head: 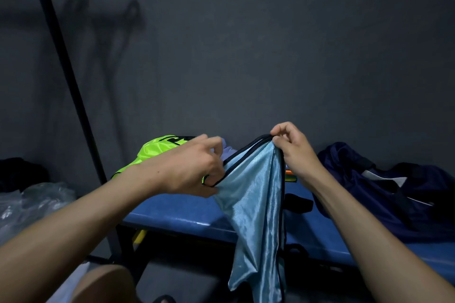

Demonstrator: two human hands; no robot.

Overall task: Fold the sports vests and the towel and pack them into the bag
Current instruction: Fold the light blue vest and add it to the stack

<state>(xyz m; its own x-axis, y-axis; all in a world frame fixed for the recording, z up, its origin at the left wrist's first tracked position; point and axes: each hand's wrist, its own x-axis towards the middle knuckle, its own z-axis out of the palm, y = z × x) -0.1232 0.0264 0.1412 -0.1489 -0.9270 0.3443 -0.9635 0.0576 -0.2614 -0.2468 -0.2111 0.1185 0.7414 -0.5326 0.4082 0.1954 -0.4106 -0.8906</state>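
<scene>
The light blue vest (256, 204) hangs past the bench edge (187, 222), its trim pinched by left hand (194, 170) and right hand (293, 149).

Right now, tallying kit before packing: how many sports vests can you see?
2. A light blue vest held up by both hands over the bench, and a neon yellow vest lying on the bench behind the left hand. Others may be hidden.

Bench and background clutter

A blue padded bench (172, 214) stands against a dark grey wall (246, 56); 1 black pole (66, 76) slants at left, above crumpled clear plastic (32, 202) and a black heap (19, 172).
</scene>
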